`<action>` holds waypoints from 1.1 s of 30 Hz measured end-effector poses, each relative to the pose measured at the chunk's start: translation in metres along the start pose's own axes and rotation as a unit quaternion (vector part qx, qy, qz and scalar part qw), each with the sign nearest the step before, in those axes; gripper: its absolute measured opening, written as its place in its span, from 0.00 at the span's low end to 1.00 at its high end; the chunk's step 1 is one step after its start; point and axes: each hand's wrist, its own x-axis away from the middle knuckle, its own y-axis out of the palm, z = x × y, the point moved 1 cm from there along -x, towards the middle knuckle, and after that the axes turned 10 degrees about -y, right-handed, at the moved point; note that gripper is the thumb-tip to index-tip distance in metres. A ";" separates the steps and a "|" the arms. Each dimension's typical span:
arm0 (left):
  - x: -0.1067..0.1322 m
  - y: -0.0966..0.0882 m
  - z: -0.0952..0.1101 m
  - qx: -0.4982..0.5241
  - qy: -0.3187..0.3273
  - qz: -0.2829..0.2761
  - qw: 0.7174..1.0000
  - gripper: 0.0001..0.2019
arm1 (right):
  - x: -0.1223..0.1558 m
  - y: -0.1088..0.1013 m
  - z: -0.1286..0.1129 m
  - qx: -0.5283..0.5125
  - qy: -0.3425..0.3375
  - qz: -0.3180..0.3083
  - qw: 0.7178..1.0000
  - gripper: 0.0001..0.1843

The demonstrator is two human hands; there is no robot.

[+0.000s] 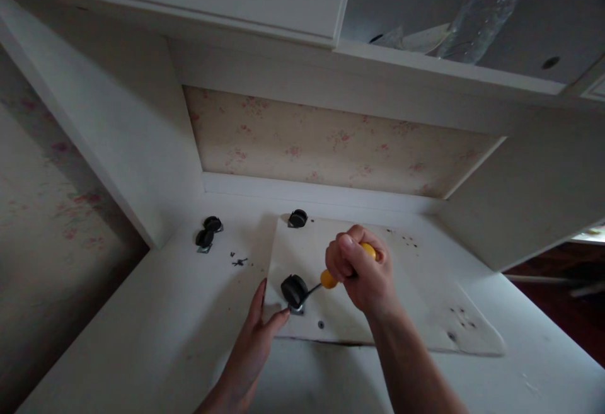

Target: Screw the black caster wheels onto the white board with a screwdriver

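My right hand [363,269] is closed around the yellow handle of a screwdriver [329,279]. The shaft slants down to the metal base of a black caster wheel [293,290] on the near left corner of a white board [401,300]. My left hand [258,326] grips that same corner, its thumb by the caster base and its fingers along the board's left edge. Another black caster [298,218] stands at the board's far left corner. Where the screwdriver tip meets the base is too small to make out.
Two loose casters [208,234] and a small pile of screws [239,262] lie on the white surface [189,313] left of the board. Screw holes [462,317] mark the board's right end. Overhead, a cabinet shelf [449,67] holds a clear plastic bottle [491,11]. Side panels flank the surface.
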 end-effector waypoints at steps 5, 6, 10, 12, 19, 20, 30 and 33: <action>0.004 0.002 0.003 0.026 0.006 -0.011 1.000 0.41 | 0.019 0.013 -0.004 0.137 -0.042 0.165 0.976 0.19; 0.004 0.001 0.003 0.029 0.006 -0.013 0.999 0.41 | 0.020 0.015 -0.006 0.147 -0.041 0.168 0.974 0.18; -0.001 -0.005 0.001 0.032 0.001 -0.016 0.999 0.40 | 0.011 0.007 -0.008 0.082 -0.013 0.045 0.996 0.20; -0.005 -0.009 -0.002 0.027 -0.008 -0.018 0.999 0.40 | -0.002 -0.004 -0.001 0.019 0.012 -0.086 0.996 0.22; -0.008 -0.012 0.000 0.022 -0.012 -0.004 1.000 0.35 | -0.049 -0.020 0.036 -0.109 0.143 -0.598 0.781 0.32; -0.007 -0.013 0.001 0.022 -0.010 -0.003 1.000 0.34 | -0.051 -0.017 0.036 -0.121 0.136 -0.603 0.776 0.30; -0.012 -0.016 -0.005 0.020 0.018 -0.023 0.999 0.35 | -0.015 -0.006 0.012 -0.213 0.003 -0.251 0.944 0.16; -0.010 -0.017 -0.003 0.001 0.019 -0.028 0.999 0.36 | -0.008 -0.004 0.006 -0.202 -0.012 -0.215 0.955 0.13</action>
